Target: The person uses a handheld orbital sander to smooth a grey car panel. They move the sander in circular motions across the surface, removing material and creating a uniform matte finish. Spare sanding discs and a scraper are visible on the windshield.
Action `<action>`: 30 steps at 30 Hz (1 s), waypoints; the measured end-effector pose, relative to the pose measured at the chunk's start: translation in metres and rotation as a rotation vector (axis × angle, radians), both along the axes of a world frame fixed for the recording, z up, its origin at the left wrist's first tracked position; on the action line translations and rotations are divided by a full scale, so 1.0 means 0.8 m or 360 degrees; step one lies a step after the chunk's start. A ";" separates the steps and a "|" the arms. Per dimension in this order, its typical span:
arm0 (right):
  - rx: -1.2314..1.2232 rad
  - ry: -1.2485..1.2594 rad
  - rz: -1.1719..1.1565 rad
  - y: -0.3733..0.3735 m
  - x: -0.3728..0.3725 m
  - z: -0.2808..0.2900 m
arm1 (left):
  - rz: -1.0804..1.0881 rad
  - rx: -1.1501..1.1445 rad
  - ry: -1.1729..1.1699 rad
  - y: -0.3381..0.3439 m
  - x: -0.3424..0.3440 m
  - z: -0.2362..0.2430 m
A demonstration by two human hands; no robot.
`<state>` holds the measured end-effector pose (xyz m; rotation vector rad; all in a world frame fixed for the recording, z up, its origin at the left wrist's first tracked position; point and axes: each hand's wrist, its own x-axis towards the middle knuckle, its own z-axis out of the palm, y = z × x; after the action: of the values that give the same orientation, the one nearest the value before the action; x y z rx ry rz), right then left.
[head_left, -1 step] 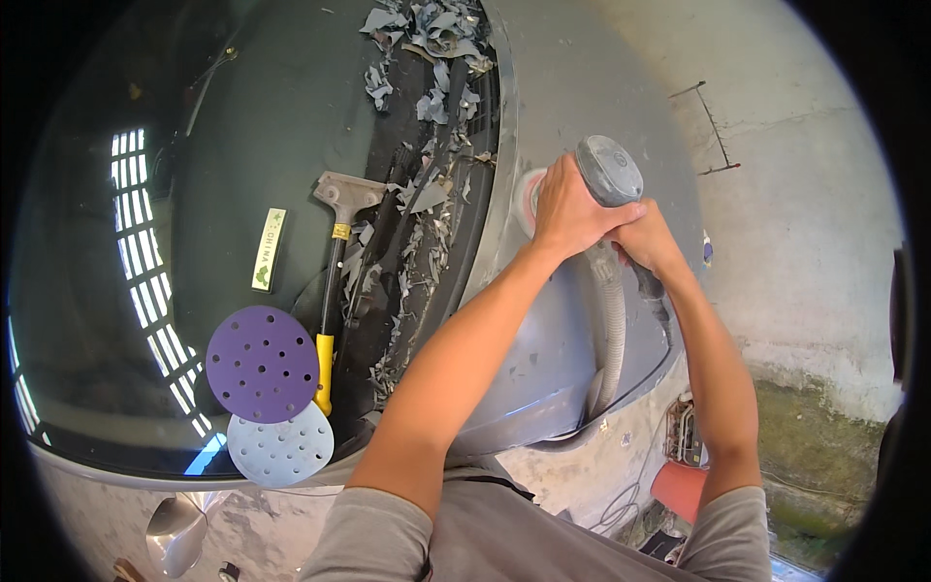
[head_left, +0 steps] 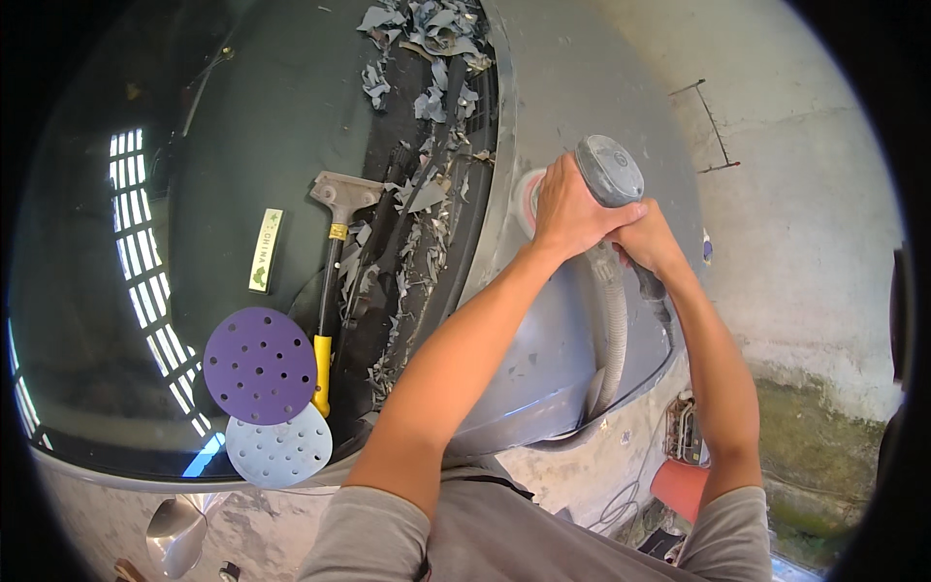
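Both my hands are closed on a grey power sander point(head_left: 609, 167) that sits on the grey car hood point(head_left: 553, 335). My left hand point(head_left: 572, 209) wraps round the sander's body from the near left, its fingers partly hidden behind the tool. Gripping the rear end, where the hose and cord come out, is my right hand point(head_left: 648, 240); its thumb side touches the left hand. A round pad edge point(head_left: 529, 202) shows at the left of my left hand, tilted toward the hood. From the sander a ribbed grey hose point(head_left: 611, 330) runs back toward me over the hood's edge.
On the dark windshield point(head_left: 223, 145) lie a yellow-handled scraper point(head_left: 331, 262), a small white-labelled block point(head_left: 266, 250), a purple sanding disc point(head_left: 260, 365) and a pale blue one point(head_left: 278, 448). Peeled grey flakes point(head_left: 436, 34) fill the wiper trough. A red bucket point(head_left: 677, 488) stands on the floor.
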<state>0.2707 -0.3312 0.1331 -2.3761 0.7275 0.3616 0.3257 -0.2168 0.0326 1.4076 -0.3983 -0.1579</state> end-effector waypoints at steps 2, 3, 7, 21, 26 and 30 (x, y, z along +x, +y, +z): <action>-0.0058 0.0069 0.0014 -0.003 -0.004 -0.001 | 0.0102 0.0015 -0.0161 -0.001 -0.001 -0.006; 0.0059 0.0065 0.0037 -0.003 -0.008 -0.003 | 0.0094 0.0146 -0.0125 -0.001 -0.003 -0.010; 0.0058 0.0029 0.0010 -0.012 0.005 -0.011 | 0.0046 0.0113 -0.0024 -0.010 0.019 -0.014; -0.0085 0.0034 0.0136 -0.026 0.019 0.001 | 0.0226 -0.0015 -0.0113 -0.023 0.015 -0.010; -0.0169 0.0145 0.0263 -0.013 0.009 0.013 | 0.0194 0.0151 -0.0090 -0.017 -0.003 -0.012; -0.0132 0.0127 0.0266 -0.008 0.005 0.010 | 0.0299 0.0119 -0.0105 -0.010 -0.008 -0.022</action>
<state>0.2748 -0.3378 0.1411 -2.5210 0.5914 0.5079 0.3189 -0.2251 0.0154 1.5190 -0.3148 0.0270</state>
